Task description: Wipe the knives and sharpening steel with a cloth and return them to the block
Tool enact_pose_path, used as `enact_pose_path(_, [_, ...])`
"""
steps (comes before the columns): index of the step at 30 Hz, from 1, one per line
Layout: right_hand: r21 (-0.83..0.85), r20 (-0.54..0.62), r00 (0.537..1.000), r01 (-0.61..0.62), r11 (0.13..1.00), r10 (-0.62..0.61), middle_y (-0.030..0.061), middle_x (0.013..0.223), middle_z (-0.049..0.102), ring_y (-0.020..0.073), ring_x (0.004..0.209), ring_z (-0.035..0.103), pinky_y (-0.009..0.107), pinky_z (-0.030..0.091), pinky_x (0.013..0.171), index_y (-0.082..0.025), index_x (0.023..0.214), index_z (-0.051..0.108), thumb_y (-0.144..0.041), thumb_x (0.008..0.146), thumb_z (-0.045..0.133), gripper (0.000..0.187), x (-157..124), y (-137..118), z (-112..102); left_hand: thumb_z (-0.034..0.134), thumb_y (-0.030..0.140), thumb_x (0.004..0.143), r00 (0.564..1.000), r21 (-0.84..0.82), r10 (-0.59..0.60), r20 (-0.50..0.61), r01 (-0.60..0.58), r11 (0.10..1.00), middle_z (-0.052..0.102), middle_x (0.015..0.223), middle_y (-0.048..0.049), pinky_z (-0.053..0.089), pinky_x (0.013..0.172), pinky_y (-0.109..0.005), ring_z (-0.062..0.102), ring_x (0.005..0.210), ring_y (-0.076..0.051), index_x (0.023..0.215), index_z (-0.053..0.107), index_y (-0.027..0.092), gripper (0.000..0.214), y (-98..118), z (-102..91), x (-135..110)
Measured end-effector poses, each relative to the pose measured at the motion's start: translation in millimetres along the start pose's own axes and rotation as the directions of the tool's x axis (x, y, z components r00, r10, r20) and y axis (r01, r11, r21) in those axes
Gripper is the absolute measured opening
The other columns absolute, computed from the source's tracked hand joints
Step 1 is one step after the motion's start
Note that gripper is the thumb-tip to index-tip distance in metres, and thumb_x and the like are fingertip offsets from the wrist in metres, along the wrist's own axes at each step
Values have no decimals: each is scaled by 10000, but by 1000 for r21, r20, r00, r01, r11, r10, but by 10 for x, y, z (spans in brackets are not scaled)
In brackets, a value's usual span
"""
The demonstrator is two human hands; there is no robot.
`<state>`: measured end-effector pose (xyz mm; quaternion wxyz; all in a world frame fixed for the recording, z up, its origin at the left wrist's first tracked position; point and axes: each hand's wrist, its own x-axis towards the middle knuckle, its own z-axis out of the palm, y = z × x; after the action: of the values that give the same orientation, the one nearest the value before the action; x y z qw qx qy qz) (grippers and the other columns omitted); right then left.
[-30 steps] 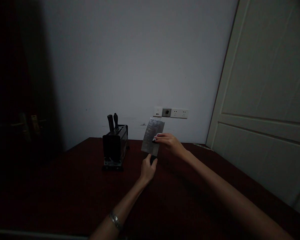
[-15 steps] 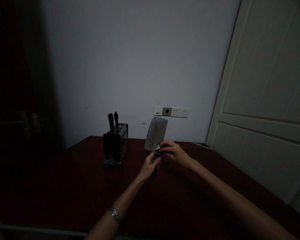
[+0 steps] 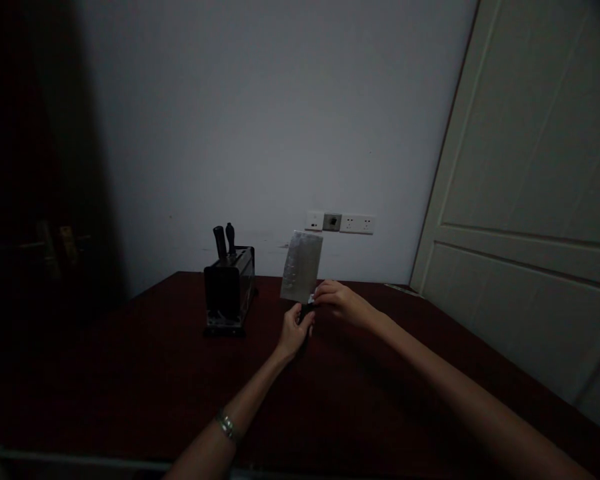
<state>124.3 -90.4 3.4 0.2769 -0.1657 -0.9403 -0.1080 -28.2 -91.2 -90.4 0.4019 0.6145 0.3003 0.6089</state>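
A cleaver (image 3: 302, 267) is held over the table with its broad blade up, leaning slightly right. The blade's surface looks crinkled, as if covered in clear plastic wrap. My left hand (image 3: 293, 331) is closed around its black handle (image 3: 306, 311). At the foot of the blade, my right hand (image 3: 341, 300) pinches a small whitish bit (image 3: 311, 297), which looks like the gathered end of the wrap; the fingers partly hide it. Left of the hands stands a black and silver knife block (image 3: 230, 290) with two black-handled knives (image 3: 225, 241) upright in it.
The dark red table (image 3: 155, 380) reaches back to a pale wall (image 3: 230, 133). Sockets and switches (image 3: 340, 222) are set low in that wall. A pale panelled door (image 3: 520, 200) is on the right. The left side is very dark.
The cleaver and both hands have shifted a little left, and the blade stands more upright. The right fingers have moved slightly closer to the handle and keep their pinch.
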Motion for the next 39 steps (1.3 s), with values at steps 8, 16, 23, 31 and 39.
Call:
enact_pose_path(8, [-13, 6, 1000, 10, 1000, -10, 77, 788, 646, 180, 818, 537, 303, 444, 729, -148, 789, 663, -82, 798, 525, 154, 235, -61, 188, 596, 361, 682, 999, 34, -28, -35, 29, 999, 450, 441, 50, 303, 406, -186, 415, 375, -66, 611, 462, 157, 254, -78, -15, 7])
enact_pose_path(16, [21, -19, 1000, -17, 1000, 18, 86, 823, 654, 183, 862, 544, 304, 453, 770, -133, 804, 665, -55, 776, 537, 153, 166, -28, 106, 606, 424, 674, 998, -57, -57, -35, 55, 997, 473, 487, 52, 304, 380, -186, 425, 358, -67, 671, 475, 157, 297, -17, -42, 33])
enact_pose_path(23, [-8, 9, 999, 31, 1000, -31, 84, 776, 661, 177, 793, 555, 303, 461, 729, -142, 807, 675, -91, 813, 503, 180, 257, -114, 184, 601, 368, 659, 998, 50, -51, -37, 53, 997, 447, 407, 37, 300, 414, -192, 413, 377, -73, 524, 450, 158, 292, -58, -29, 7])
enact_pose_path(31, [45, -50, 999, 5, 999, -3, 86, 849, 671, 187, 880, 561, 305, 468, 769, -151, 838, 678, -72, 787, 533, 173, 126, -86, 58, 601, 384, 677, 1000, -12, -15, -4, 15, 1000, 475, 480, 45, 313, 388, -191, 429, 372, -76, 656, 502, 151, 254, 48, -49, 17])
enact_pose_path(39, [147, -184, 982, -17, 989, 45, 75, 854, 687, 175, 855, 587, 318, 482, 759, -186, 894, 685, -140, 819, 522, 185, 179, -85, 246, 629, 387, 646, 999, 16, -45, -31, 45, 999, 483, 454, 30, 324, 406, -189, 439, 387, -76, 568, 486, 148, 290, -27, -59, 37])
